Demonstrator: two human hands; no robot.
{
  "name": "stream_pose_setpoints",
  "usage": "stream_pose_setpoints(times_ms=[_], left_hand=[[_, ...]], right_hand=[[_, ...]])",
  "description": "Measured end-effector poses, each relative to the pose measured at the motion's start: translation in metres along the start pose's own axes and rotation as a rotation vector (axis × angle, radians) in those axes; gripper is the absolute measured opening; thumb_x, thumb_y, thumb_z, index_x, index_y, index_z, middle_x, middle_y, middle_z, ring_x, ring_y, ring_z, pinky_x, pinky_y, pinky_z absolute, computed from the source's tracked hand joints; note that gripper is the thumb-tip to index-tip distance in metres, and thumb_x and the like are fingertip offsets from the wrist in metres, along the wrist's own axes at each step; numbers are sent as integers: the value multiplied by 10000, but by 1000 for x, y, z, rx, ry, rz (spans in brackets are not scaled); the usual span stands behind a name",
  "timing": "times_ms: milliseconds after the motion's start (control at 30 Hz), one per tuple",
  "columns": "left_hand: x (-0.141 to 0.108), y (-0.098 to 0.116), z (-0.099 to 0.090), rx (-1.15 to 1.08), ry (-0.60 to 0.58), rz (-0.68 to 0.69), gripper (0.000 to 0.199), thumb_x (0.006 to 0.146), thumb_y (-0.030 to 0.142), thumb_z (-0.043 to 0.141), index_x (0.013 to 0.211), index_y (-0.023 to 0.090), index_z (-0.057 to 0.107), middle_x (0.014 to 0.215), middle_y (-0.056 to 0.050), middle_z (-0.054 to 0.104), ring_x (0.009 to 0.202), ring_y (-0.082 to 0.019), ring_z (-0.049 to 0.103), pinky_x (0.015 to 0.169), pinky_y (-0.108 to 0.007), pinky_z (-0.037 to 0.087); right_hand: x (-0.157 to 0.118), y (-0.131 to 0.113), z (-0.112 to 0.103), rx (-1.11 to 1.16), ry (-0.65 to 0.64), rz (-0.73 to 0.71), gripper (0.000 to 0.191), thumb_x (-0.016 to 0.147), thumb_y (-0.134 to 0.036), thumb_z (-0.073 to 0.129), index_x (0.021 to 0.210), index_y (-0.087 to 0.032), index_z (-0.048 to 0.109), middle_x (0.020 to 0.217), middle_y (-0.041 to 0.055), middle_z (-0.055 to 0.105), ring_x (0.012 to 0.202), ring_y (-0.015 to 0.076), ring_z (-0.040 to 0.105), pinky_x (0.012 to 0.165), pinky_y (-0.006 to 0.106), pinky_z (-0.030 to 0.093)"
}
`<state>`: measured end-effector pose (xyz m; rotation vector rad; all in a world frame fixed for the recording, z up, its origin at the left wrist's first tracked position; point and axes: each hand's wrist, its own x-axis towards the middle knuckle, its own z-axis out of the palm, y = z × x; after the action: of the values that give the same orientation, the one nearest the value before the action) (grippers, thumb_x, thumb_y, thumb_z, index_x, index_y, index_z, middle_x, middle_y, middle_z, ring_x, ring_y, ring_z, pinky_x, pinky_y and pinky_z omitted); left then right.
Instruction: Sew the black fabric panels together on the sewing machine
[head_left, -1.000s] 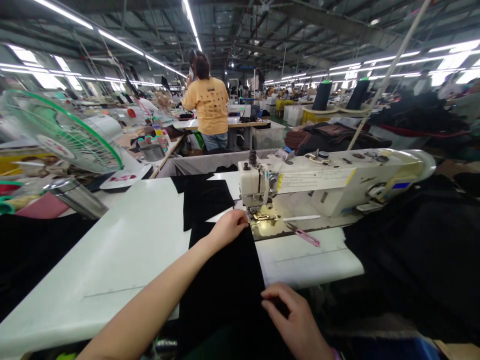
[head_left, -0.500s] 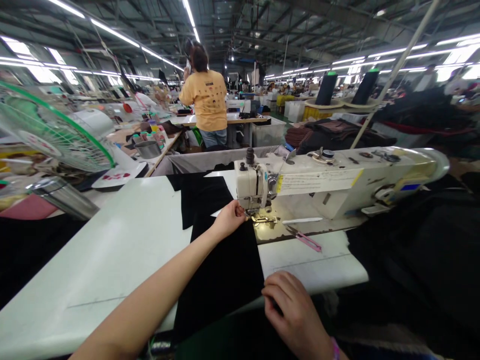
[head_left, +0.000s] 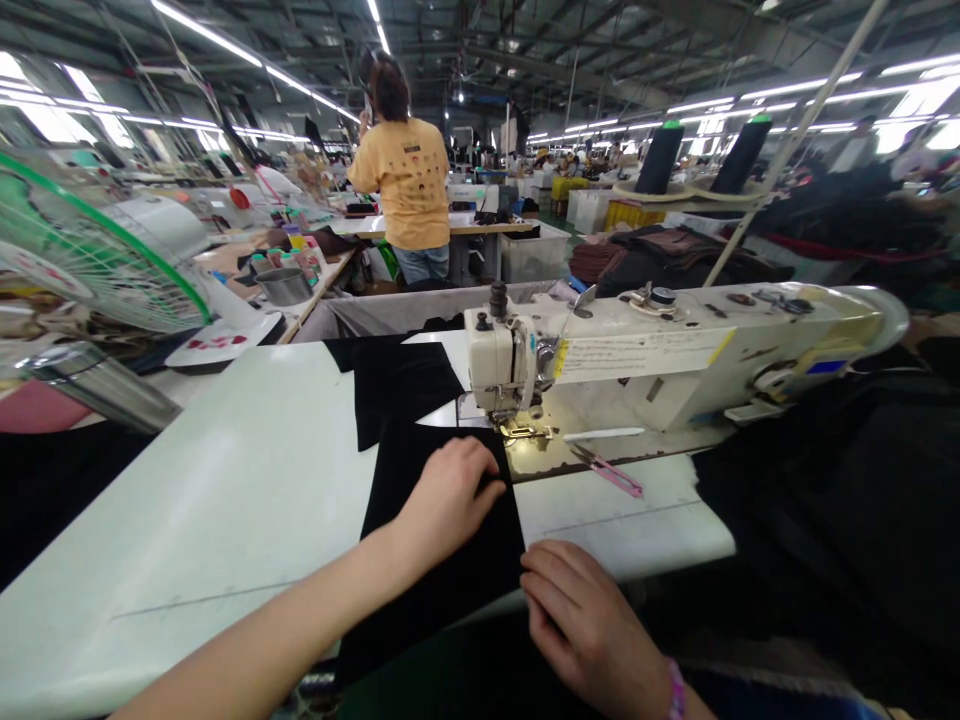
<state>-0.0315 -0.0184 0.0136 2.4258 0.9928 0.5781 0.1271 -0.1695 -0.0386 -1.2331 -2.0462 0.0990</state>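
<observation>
Black cloth (head_left: 420, 590) lies on the white table under the foot of the sewing machine (head_left: 495, 365). On the cloth, just in front of the needle area, rests my left hand (head_left: 454, 490), its thumb and fingers apart with nothing between them. My right hand (head_left: 574, 610) is at the cloth's right edge near the table's front, fingers curled together, pinching that edge. A second black piece (head_left: 397, 385) lies behind, left of the machine head. Pink-handled snips (head_left: 611, 472) and a white pen-like stick (head_left: 604, 434) lie right of the needle.
A green-rimmed fan (head_left: 112, 250) and a steel flask (head_left: 97, 385) stand at the left. A metal bowl (head_left: 285, 287) is behind them. Dark cloth (head_left: 832, 500) is heaped at the right. A person in a yellow shirt (head_left: 409, 185) stands beyond the machine.
My left hand has come back from the needle area toward me, and its fingers have opened. The front black cloth now lies apart from the piece behind. My right hand has hardly moved.
</observation>
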Motion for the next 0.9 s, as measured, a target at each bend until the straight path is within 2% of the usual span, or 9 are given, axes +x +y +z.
stream_pose_setpoints(times_ms=[67,100,133,200,300,400,567,700,900], left_hand=[[-35,16,1,12,-229,230,39,851,166,614,855,203,627,904,-55,656,882,-226,596,792,-344,495],[-49,20,3,34,-278,311,88,867,139,575,875,203,635,921,-59,670,886,-222,606,787,-335,510],[-59,20,4,43,-293,376,143,868,111,548,924,199,645,964,-68,685,917,-224,616,807,-333,524],[-67,14,7,55,-248,448,276,855,68,509,1063,185,647,1073,-92,698,1007,-237,627,887,-352,537],[-56,-4,9,65,-199,509,362,877,67,485,1203,160,608,1155,-110,692,1087,-239,626,964,-371,536],[-37,-17,8,118,-180,542,285,930,98,470,1159,153,630,1103,-107,704,1055,-225,646,940,-368,565],[-17,-26,3,166,-123,560,255,987,154,436,1101,145,663,1090,-111,709,1042,-215,656,905,-361,591],[-3,-38,0,131,-105,531,253,981,153,448,1095,141,674,1097,-111,704,1061,-217,644,916,-362,579],[23,-58,-2,121,-85,520,260,956,131,449,1039,139,696,1070,-110,706,1023,-208,652,905,-336,568]], right_hand=[[3,0,-1,12,1,1,299,855,-17,447,1047,-163,624,1022,116,684,1005,257,639,892,425,582],[5,0,-1,14,9,3,303,854,-15,447,1051,-157,627,1018,118,683,1000,256,641,889,421,583],[7,1,0,14,17,9,310,852,-13,447,1060,-153,629,1017,119,683,994,255,642,883,420,585],[14,5,2,18,29,26,322,849,-10,447,1069,-153,633,1021,118,683,986,254,638,878,428,584],[27,15,7,38,28,52,295,860,-17,456,1031,-163,646,1003,109,676,986,249,617,885,441,568],[40,27,11,22,5,66,253,868,-30,477,990,-156,660,978,102,654,981,245,589,881,435,545],[61,44,12,-100,-21,99,191,862,-64,555,930,-178,692,944,75,622,948,240,550,849,412,487],[79,54,11,-193,-74,129,151,860,-86,597,876,-186,709,886,51,608,909,222,536,830,371,448],[102,69,16,-274,-124,179,138,888,-147,611,907,-216,730,862,40,612,902,227,537,806,366,420]])
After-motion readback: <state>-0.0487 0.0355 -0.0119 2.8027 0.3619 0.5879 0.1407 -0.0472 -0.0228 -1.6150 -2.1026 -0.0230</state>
